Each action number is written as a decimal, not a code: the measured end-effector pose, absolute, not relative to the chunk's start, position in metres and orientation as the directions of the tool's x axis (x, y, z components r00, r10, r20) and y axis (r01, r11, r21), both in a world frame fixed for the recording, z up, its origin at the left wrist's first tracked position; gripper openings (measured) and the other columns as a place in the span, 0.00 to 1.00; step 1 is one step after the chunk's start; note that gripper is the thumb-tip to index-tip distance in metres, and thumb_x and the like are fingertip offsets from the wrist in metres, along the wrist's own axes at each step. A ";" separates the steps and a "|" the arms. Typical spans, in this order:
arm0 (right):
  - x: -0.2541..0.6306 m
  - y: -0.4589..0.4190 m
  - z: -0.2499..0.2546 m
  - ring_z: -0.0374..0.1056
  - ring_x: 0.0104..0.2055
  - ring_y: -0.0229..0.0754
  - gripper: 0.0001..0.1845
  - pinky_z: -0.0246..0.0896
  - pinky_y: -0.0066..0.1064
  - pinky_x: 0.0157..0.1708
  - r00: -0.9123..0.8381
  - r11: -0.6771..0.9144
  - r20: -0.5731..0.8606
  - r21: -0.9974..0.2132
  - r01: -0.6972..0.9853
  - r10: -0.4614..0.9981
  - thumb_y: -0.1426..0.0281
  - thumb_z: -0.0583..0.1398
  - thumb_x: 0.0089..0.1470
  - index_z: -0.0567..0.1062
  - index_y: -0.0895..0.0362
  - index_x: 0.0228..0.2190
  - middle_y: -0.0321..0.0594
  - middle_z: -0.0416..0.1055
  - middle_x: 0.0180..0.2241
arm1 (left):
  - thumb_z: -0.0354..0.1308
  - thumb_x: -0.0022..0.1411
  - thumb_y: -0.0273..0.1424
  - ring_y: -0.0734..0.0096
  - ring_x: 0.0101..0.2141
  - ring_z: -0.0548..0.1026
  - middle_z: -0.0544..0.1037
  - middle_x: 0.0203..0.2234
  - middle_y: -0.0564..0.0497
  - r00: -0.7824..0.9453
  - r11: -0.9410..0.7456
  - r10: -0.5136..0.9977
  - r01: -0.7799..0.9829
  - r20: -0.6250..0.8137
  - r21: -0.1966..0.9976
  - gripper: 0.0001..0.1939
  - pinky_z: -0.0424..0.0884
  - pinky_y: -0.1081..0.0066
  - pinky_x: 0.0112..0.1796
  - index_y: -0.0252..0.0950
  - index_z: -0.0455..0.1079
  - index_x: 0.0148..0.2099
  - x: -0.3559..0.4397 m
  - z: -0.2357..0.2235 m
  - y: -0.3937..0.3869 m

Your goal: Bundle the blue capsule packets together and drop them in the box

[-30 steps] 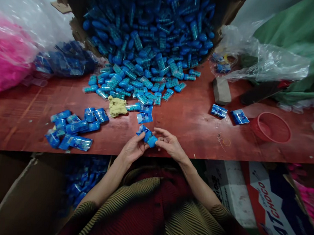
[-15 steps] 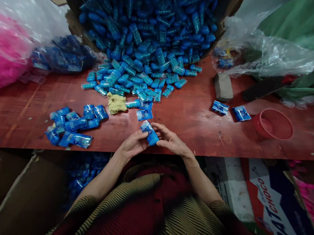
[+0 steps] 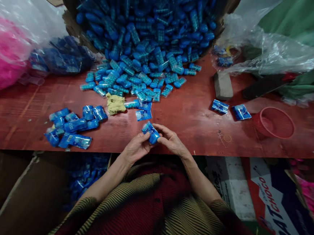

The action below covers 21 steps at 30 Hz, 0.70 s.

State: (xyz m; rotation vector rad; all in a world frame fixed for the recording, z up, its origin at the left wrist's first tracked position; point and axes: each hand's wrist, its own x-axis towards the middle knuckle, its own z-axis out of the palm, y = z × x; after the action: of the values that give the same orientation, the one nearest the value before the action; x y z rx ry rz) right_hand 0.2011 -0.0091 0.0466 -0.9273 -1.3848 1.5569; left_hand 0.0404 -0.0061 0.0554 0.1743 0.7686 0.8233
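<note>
Between both hands, just over the table's front edge, is a small blue bottle in a printed sleeve (image 3: 150, 132). My left hand (image 3: 137, 146) grips it from the left, thumb across its front. On its right side, the thumb and fingers of my right hand (image 3: 173, 141) close on the lower end. Just beyond lie flat blue printed sleeves (image 3: 143, 115) and a clear bottle with a blue cap (image 3: 132, 104), beside a crumpled yellow cloth (image 3: 116, 104). To the left is a group of sleeved blue bottles (image 3: 74, 125).
A large carton (image 3: 70, 25) spills many unsleeved blue bottles (image 3: 138, 72) onto the red table (image 3: 184, 112). At right are a red basket (image 3: 274, 123), a grey block (image 3: 223, 86), two stacks of sleeves (image 3: 241, 112) and a dark blade-like tool (image 3: 265, 86). Plastic bags of pink items (image 3: 4, 54) stand left.
The sleeved bottle has tilted and turned slightly in my fingers. My left thumb has shifted a little to the right over it. Things on the table have stayed put.
</note>
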 end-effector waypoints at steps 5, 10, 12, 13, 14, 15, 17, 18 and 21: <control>0.194 -0.012 0.046 0.64 0.52 0.43 0.21 0.57 0.38 0.55 -0.267 0.038 0.035 -0.999 0.003 0.963 0.65 0.57 0.55 0.69 0.50 0.52 0.39 0.68 0.51 | 0.55 0.60 0.25 0.70 0.33 0.77 0.79 0.30 0.48 0.347 0.620 0.754 -0.655 -0.558 0.431 0.05 0.74 0.65 0.42 0.32 0.72 0.36 0.049 0.055 -0.008; 0.180 -0.019 0.044 0.64 0.51 0.42 0.19 0.57 0.36 0.53 -0.168 0.155 0.134 -0.980 0.122 0.977 0.66 0.54 0.57 0.69 0.52 0.51 0.41 0.69 0.49 | 0.58 0.58 0.27 0.74 0.31 0.76 0.79 0.31 0.49 0.294 0.564 0.783 -0.708 -0.548 0.425 0.03 0.73 0.71 0.41 0.32 0.72 0.36 0.049 0.052 -0.012; 0.176 -0.020 0.040 0.65 0.50 0.41 0.18 0.58 0.35 0.52 -0.131 0.150 0.134 -0.981 0.119 0.982 0.65 0.54 0.57 0.70 0.52 0.50 0.41 0.70 0.48 | 0.57 0.59 0.27 0.74 0.31 0.77 0.79 0.31 0.49 0.289 0.561 0.782 -0.712 -0.552 0.422 0.04 0.73 0.72 0.40 0.32 0.72 0.35 0.048 0.051 -0.014; 0.174 -0.021 0.038 0.66 0.49 0.41 0.18 0.59 0.34 0.52 -0.113 0.120 0.108 -0.988 0.101 0.988 0.65 0.55 0.57 0.71 0.52 0.49 0.41 0.70 0.47 | 0.57 0.59 0.27 0.74 0.32 0.77 0.79 0.31 0.49 0.288 0.562 0.781 -0.712 -0.554 0.421 0.04 0.73 0.72 0.40 0.32 0.72 0.36 0.047 0.050 -0.015; 0.173 -0.020 0.035 0.66 0.48 0.41 0.18 0.59 0.34 0.51 -0.102 0.069 0.062 -0.995 0.067 0.993 0.63 0.56 0.56 0.71 0.52 0.48 0.41 0.71 0.46 | 0.56 0.60 0.27 0.73 0.32 0.77 0.79 0.31 0.48 0.288 0.563 0.780 -0.712 -0.556 0.420 0.05 0.73 0.71 0.41 0.32 0.72 0.36 0.047 0.049 -0.016; 0.172 -0.019 0.032 0.67 0.47 0.41 0.19 0.60 0.34 0.50 -0.102 0.005 0.003 -1.000 0.016 0.995 0.62 0.57 0.55 0.71 0.52 0.48 0.41 0.71 0.46 | 0.56 0.60 0.27 0.72 0.33 0.77 0.79 0.31 0.48 0.290 0.564 0.778 -0.712 -0.557 0.417 0.05 0.73 0.69 0.42 0.32 0.72 0.36 0.048 0.049 -0.016; 0.171 -0.017 0.027 0.68 0.45 0.41 0.22 0.62 0.34 0.48 -0.145 -0.126 -0.109 -0.986 -0.112 0.983 0.60 0.59 0.52 0.70 0.53 0.48 0.40 0.72 0.44 | 0.55 0.60 0.27 0.70 0.35 0.77 0.79 0.31 0.47 0.299 0.574 0.772 -0.708 -0.562 0.411 0.05 0.72 0.64 0.45 0.33 0.72 0.36 0.047 0.050 -0.017; 0.170 -0.015 0.024 0.68 0.44 0.41 0.24 0.63 0.34 0.47 -0.177 -0.175 -0.145 -0.970 -0.168 0.974 0.59 0.60 0.50 0.70 0.53 0.49 0.40 0.72 0.44 | 0.54 0.60 0.27 0.68 0.35 0.77 0.79 0.32 0.47 0.301 0.580 0.766 -0.705 -0.568 0.409 0.05 0.72 0.62 0.46 0.33 0.72 0.36 0.045 0.052 -0.016; 0.171 -0.010 0.021 0.68 0.40 0.38 0.26 0.64 0.32 0.43 -0.242 -0.230 -0.179 -0.953 -0.200 0.954 0.60 0.62 0.48 0.69 0.53 0.49 0.39 0.72 0.42 | 0.53 0.61 0.31 0.64 0.36 0.78 0.80 0.31 0.46 0.228 0.530 0.779 -0.736 -0.584 0.420 0.08 0.72 0.58 0.45 0.34 0.72 0.36 0.025 0.060 -0.008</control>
State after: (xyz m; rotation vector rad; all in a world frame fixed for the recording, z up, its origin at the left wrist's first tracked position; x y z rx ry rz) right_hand 0.1710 -0.0099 0.0212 -1.0695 -1.0870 1.6275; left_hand 0.0245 -0.0077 0.0597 0.0590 0.8416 1.0444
